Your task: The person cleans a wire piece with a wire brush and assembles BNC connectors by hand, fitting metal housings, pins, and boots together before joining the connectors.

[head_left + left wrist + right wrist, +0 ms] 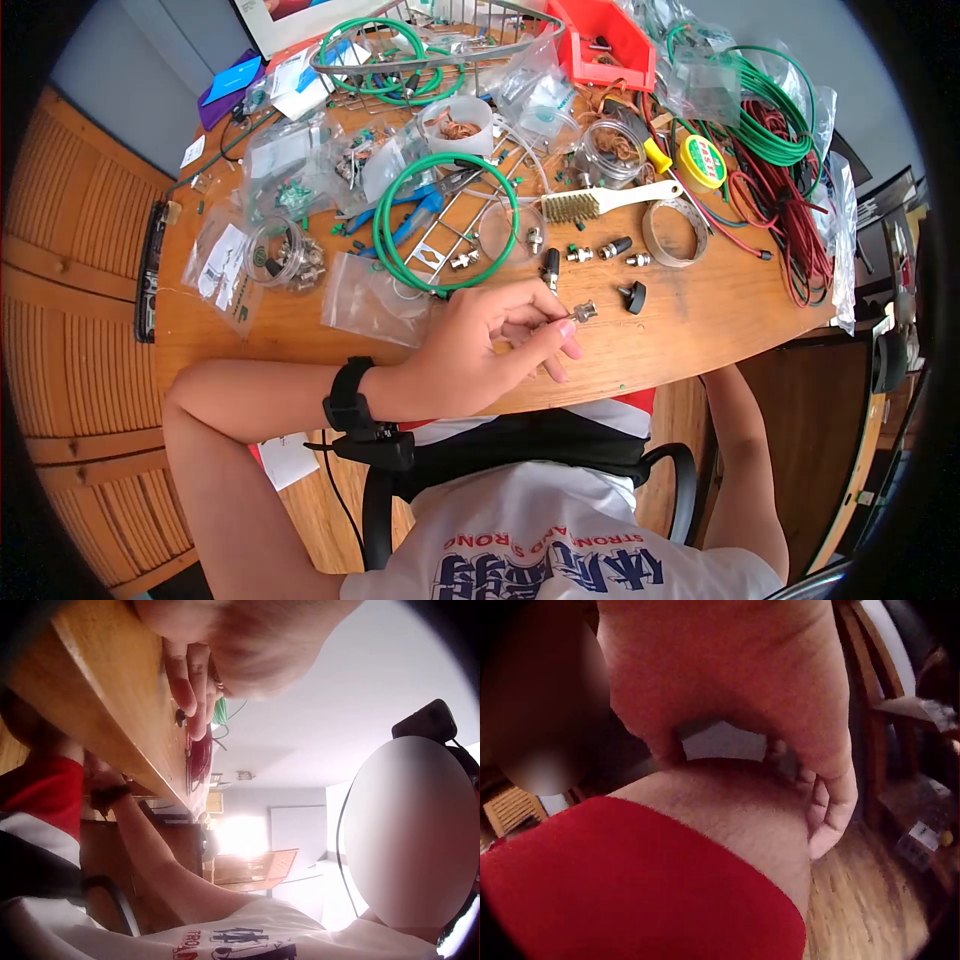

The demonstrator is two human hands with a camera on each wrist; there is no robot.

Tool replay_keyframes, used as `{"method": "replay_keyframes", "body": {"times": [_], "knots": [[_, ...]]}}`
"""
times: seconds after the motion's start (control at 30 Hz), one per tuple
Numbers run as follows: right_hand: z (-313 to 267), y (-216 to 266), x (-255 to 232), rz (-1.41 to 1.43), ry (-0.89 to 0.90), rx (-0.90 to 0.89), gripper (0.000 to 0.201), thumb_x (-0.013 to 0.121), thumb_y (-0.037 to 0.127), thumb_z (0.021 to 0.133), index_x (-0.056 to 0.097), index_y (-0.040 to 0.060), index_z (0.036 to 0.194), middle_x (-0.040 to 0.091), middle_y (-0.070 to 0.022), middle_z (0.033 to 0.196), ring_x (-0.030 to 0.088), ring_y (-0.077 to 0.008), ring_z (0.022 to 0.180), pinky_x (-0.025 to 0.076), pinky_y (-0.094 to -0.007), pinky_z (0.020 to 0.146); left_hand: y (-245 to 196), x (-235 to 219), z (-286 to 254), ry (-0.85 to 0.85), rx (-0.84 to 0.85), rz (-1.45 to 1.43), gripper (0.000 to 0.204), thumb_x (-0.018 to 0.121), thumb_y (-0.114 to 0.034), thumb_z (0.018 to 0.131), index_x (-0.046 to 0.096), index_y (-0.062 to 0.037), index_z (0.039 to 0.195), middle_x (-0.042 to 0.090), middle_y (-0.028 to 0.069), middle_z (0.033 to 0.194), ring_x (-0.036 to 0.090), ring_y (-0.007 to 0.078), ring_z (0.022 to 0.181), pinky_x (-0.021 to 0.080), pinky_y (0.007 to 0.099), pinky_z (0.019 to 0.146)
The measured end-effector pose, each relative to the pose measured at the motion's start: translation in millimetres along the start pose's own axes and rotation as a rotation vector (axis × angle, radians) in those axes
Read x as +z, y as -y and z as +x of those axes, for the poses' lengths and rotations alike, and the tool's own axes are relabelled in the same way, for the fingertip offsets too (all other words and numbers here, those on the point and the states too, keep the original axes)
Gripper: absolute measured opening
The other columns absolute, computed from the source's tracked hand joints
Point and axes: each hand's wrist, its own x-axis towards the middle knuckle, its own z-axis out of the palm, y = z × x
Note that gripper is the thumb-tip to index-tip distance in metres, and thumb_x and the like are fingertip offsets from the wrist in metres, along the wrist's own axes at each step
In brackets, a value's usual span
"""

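Observation:
In the head view my left hand [480, 345] is over the front part of the table and pinches a small metal BNC connector [585, 312] between thumb and fingers. A black wing-shaped knob [632, 297] lies just right of it. Several more metal connectors [580, 255], some with black sleeves, lie on the wood beyond the fingers. In the left wrist view the left hand [232, 645] hangs over the table, the connector hidden. My right hand [727, 675] rests on the bare leg [727, 795] below the table, its fingers loosely bent; the tabletop hides it in the head view.
A green cable coil [385, 225] lies over blue-handled pliers [425, 210]. Behind are a wire brush [575, 205], a tape ring [652, 235], a yellow round tin [700, 163] and a red bin [600, 65]. Plastic bags [375, 300] spread left; red cables [790, 210] pile right.

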Motion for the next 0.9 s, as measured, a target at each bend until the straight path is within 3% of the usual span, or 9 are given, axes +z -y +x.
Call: {"method": "replay_keyframes", "body": {"times": [0.2,0.37,0.4,0.7,0.9], "knots": [[34.2,7.2,-2.7,0.007,-0.017,0.000,0.042,0.073,0.016,0.091,0.068,0.0053,0.131,0.070,-0.0170,0.128,0.063,-0.0385,0.120,0.049,-0.0451,0.103,0.8,1.6,0.4,0.006,0.003,-0.023,0.012,0.057,-0.009,0.109,0.060,0.0016,0.113,0.076,0.0144,0.105,0.077,0.0187,0.086,0.054,0.0254,0.067],[-72.4,6.1,12.0,0.013,-0.041,-0.038,0.042,0.073,0.016,0.091,0.068,0.0053,0.131,0.069,-0.0173,0.128,0.063,-0.0388,0.121,0.049,-0.0453,0.103,0.6,1.9,0.2,-0.007,-0.007,0.003,0.011,0.057,-0.008,0.108,0.060,0.0017,0.112,0.077,0.0143,0.105,0.077,0.0185,0.085,0.053,0.0252,0.067],[-28.2,21.6,10.7,0.018,-0.044,-0.041,0.042,0.074,0.016,0.091,0.068,0.0053,0.132,0.069,-0.0173,0.128,0.063,-0.0389,0.121,0.049,-0.0454,0.103,0.4,2.1,0.5,-0.008,-0.009,0.007,0.011,0.057,-0.008,0.108,0.060,0.0017,0.112,0.077,0.0143,0.105,0.077,0.0185,0.085,0.053,0.0252,0.067],[12.8,43.1,11.5,0.077,-0.062,-0.041,0.043,0.074,0.017,0.091,0.067,0.0054,0.132,0.069,-0.0177,0.129,0.063,-0.0395,0.121,0.049,-0.0457,0.104,-9.0,2.1,0.4,-0.019,-0.114,0.029,0.009,0.059,-0.007,0.107,0.061,0.0012,0.110,0.078,0.0136,0.102,0.078,0.0173,0.083,0.054,0.0246,0.065],[-9.7,25.9,10.7,0.078,-0.050,-0.040,0.044,0.074,0.018,0.091,0.067,0.0054,0.133,0.068,-0.0180,0.129,0.063,-0.0399,0.121,0.049,-0.0460,0.104,-5.7,-0.9,-0.5,-0.013,-0.054,0.042,0.009,0.059,-0.007,0.107,0.062,0.0016,0.108,0.078,0.0125,0.101,0.078,0.0170,0.082,0.054,0.0244,0.064]]}}
